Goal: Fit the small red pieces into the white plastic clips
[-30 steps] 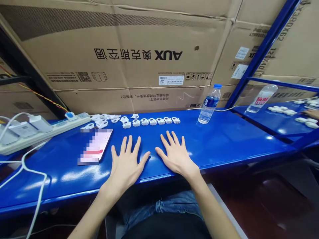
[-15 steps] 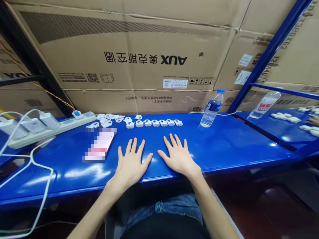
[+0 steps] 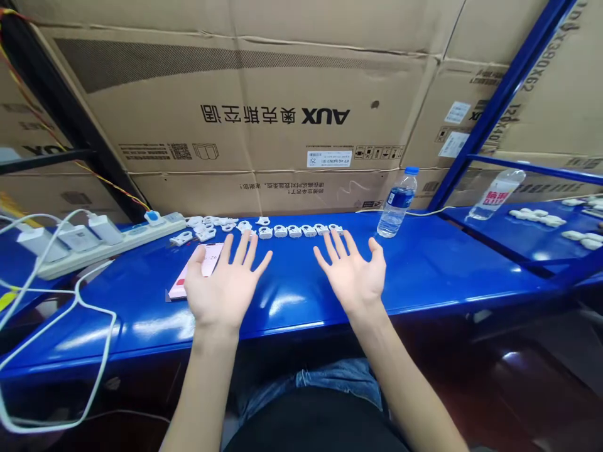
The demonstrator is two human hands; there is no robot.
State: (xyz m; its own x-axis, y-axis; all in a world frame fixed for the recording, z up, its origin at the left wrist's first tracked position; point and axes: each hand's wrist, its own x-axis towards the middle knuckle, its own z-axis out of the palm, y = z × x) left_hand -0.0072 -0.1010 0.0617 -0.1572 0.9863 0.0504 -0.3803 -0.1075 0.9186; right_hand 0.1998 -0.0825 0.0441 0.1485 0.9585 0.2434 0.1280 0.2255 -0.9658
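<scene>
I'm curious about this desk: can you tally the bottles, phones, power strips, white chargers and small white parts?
Bottles: 2
Phone: 1
Power strip: 1
White chargers: 3
Small white parts: uncountable, overlapping and partly hidden
Total, without those parts: 7

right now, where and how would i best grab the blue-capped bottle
I'd wrap the right hand around the middle of the bottle, at its blue label, coming from the near side. The body looks rounded and stands upright, cardboard backs it, and nothing stands between it and that hand.
</scene>
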